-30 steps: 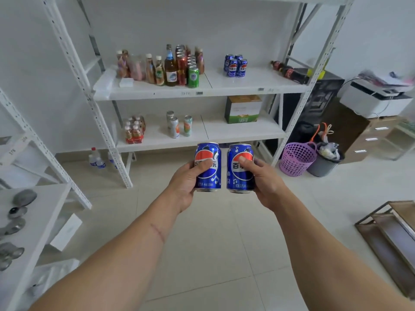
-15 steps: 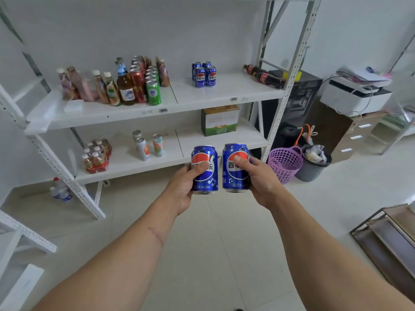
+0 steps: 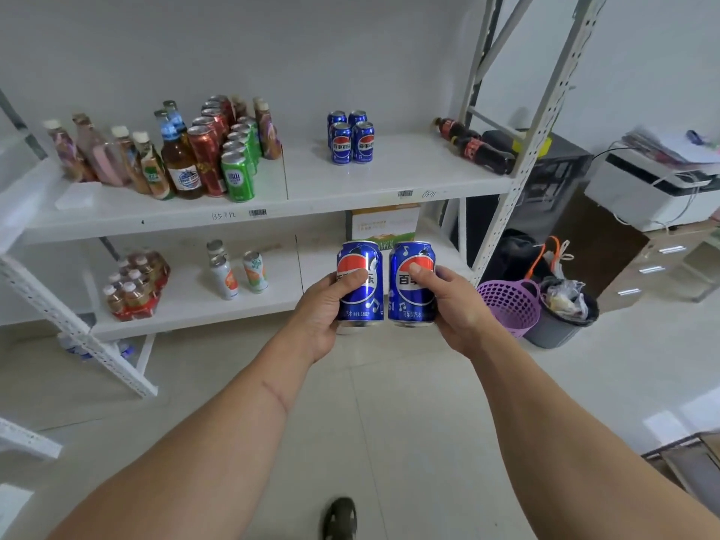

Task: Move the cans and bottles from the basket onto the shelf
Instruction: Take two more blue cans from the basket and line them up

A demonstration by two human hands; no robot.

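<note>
My left hand (image 3: pixel 321 313) grips a blue cola can (image 3: pixel 364 294), and my right hand (image 3: pixel 454 305) grips a second blue cola can (image 3: pixel 409 296). Both cans are upright, side by side, in front of the white shelf unit (image 3: pixel 350 189). On its upper board stands a cluster of blue cola cans (image 3: pixel 352 137). Left of them is a group of bottles and cans (image 3: pixel 202 150), and dark cola bottles (image 3: pixel 477 150) lie at the right end. The purple basket (image 3: pixel 510 305) stands on the floor right of the shelf.
The lower board holds a shrink-wrapped bottle pack (image 3: pixel 134 286), slim cans (image 3: pixel 237 272) and a carton (image 3: pixel 383 224). A grey bin (image 3: pixel 561 317) sits beside the basket, with a printer (image 3: pixel 654 189) on a drawer cabinet beyond. My shoe (image 3: pixel 340 518) shows on the tiled floor.
I have stepped closer to the shelf, which now looks larger and sits further left in view. Both hands still hold their cans side by side.
</note>
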